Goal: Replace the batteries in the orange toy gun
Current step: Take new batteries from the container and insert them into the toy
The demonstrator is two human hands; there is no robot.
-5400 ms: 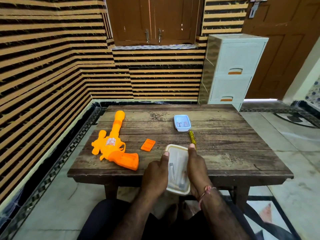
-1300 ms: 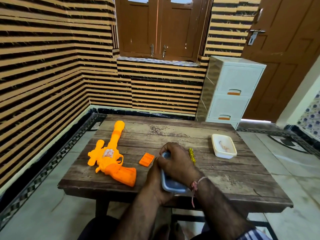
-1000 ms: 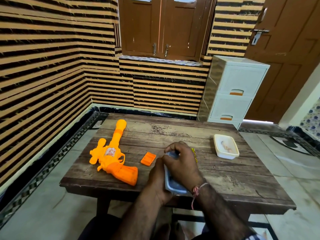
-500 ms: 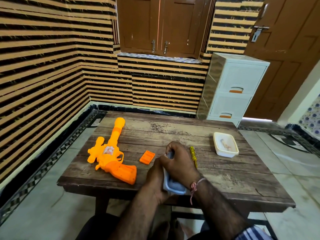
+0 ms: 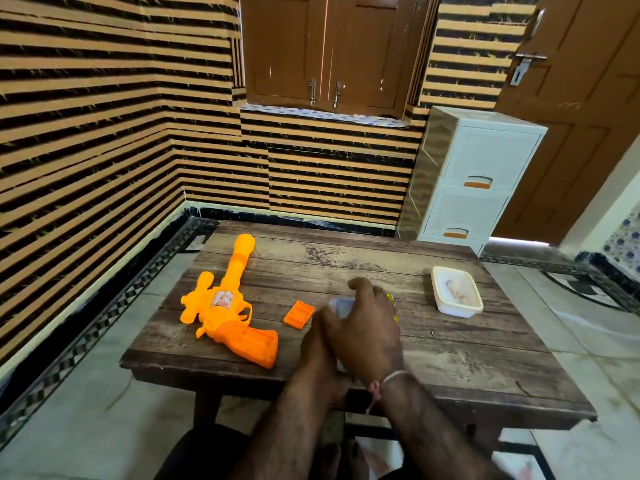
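The orange toy gun lies on the left of the wooden table, barrel pointing away. Its loose orange battery cover lies just to the right of it. At the table's near middle both hands hold a small blue box, mostly hidden. My left hand grips its left side. My right hand is curled over its top. A yellow screwdriver peeks out from behind my right hand.
A white tray with small items inside sits on the table's right. A white drawer unit stands behind the table beside a brown door. The striped wall runs along the left.
Earlier I held the white tray at the near edge; it now sits on the right. The blue box came from the far middle into both hands. In the last second the hands barely moved.
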